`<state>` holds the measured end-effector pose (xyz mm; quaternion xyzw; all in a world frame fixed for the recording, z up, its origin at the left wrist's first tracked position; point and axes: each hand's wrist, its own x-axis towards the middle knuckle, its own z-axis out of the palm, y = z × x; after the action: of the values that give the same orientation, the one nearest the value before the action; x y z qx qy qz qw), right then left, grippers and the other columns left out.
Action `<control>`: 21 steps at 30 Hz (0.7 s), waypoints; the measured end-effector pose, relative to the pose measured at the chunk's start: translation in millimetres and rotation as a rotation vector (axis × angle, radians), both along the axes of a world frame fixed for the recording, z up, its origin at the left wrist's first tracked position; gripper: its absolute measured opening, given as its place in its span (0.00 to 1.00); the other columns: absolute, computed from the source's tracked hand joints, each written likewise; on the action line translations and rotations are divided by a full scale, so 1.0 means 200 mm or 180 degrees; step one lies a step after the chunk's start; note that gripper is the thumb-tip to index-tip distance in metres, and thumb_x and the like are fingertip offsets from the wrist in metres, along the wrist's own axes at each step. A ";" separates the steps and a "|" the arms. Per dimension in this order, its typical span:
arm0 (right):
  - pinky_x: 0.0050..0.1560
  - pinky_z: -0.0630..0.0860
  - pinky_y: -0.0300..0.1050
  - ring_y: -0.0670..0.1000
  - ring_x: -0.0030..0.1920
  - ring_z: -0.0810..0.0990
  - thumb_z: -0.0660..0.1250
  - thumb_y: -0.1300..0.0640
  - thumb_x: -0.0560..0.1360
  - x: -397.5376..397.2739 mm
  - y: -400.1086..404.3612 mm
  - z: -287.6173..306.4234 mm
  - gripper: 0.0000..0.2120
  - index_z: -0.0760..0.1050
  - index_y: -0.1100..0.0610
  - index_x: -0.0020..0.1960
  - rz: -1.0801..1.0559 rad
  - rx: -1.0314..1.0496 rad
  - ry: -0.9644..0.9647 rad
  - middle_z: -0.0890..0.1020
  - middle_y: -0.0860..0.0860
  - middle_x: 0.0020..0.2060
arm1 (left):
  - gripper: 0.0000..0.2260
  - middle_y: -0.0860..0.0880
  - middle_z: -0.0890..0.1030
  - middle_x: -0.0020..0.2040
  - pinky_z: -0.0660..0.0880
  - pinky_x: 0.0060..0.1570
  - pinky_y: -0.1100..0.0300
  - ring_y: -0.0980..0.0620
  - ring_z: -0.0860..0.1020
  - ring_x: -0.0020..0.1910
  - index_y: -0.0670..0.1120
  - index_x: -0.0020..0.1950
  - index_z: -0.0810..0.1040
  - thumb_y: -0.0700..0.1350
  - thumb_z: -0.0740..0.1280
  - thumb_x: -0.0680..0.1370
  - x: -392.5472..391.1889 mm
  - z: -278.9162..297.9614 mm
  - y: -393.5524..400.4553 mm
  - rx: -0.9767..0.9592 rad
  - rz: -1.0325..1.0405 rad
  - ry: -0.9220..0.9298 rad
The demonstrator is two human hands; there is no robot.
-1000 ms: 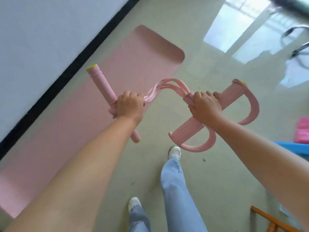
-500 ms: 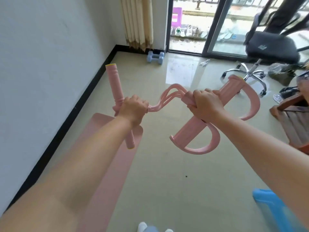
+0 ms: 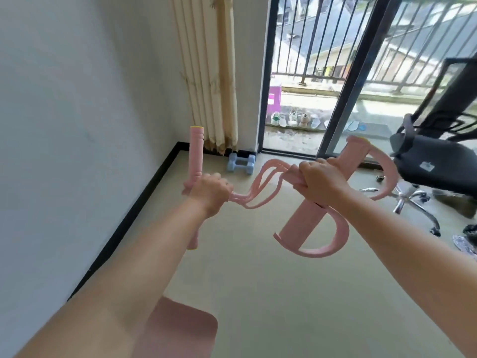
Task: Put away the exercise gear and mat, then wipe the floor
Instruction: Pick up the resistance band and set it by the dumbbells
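Compared with half a second ago, the view has lifted: the balcony door [image 3: 322, 73] and the curtain [image 3: 206, 73] now fill the top, and the pink mat [image 3: 180, 329] has slid down to the bottom edge, where only one rounded corner shows. The grip of both hands has not changed.

The left hand [image 3: 210, 193] is closed around the pink handle bar [image 3: 196, 151] of the pull-rope exerciser, which stands nearly upright in the air. The right hand [image 3: 322, 183] is closed around the pink foot pedal bar [image 3: 304, 223], which is tilted, with its two curved foot loops on the right side. The pink elastic tubes [image 3: 260, 184] hang slack between the two hands.

The lower end of the handle bar is partly hidden behind the left forearm. The fingers of both hands curl away from the camera, so their tips cannot be seen. The picture is a little blurred, mostly at the pedal's top end.

Two light blue dumbbells [image 3: 241, 164] lie on the floor [image 3: 284, 293] in the corner, just beside the curtain and the black skirting. A black office chair [image 3: 436, 161] stands at the right, cut off by the frame edge. Between the wall and the chair the floor is open.
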<state>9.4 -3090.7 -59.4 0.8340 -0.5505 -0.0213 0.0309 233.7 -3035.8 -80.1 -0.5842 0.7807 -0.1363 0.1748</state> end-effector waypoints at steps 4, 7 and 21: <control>0.60 0.66 0.50 0.56 0.60 0.73 0.61 0.51 0.77 0.15 -0.57 0.02 0.13 0.72 0.60 0.53 0.0078 -0.0068 0.0016 0.80 0.55 0.54 | 0.13 0.47 0.76 0.59 0.69 0.54 0.55 0.46 0.73 0.60 0.43 0.60 0.71 0.33 0.58 0.77 0.20 0.04 -0.60 -0.0105 0.0007 -0.0069; 0.61 0.64 0.50 0.56 0.59 0.74 0.61 0.51 0.76 0.30 -1.04 -0.03 0.12 0.72 0.60 0.53 0.0153 -0.0124 0.0104 0.80 0.55 0.53 | 0.12 0.46 0.76 0.60 0.69 0.56 0.54 0.46 0.72 0.61 0.43 0.60 0.71 0.34 0.58 0.77 0.35 0.01 -1.09 -0.0128 0.0111 -0.0047; 0.59 0.65 0.49 0.56 0.59 0.73 0.62 0.56 0.73 1.38 -2.93 -0.22 0.06 0.65 0.55 0.46 0.0412 0.0421 -0.0096 0.80 0.57 0.51 | 0.14 0.46 0.75 0.61 0.65 0.61 0.54 0.45 0.70 0.63 0.42 0.61 0.71 0.34 0.56 0.77 1.29 -0.06 -2.92 0.0276 0.0065 -0.0480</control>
<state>284.9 -3676.1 -103.4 0.8683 -0.4933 -0.0430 -0.0312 491.6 -3620.7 -92.9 -0.5721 0.7645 -0.1441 0.2597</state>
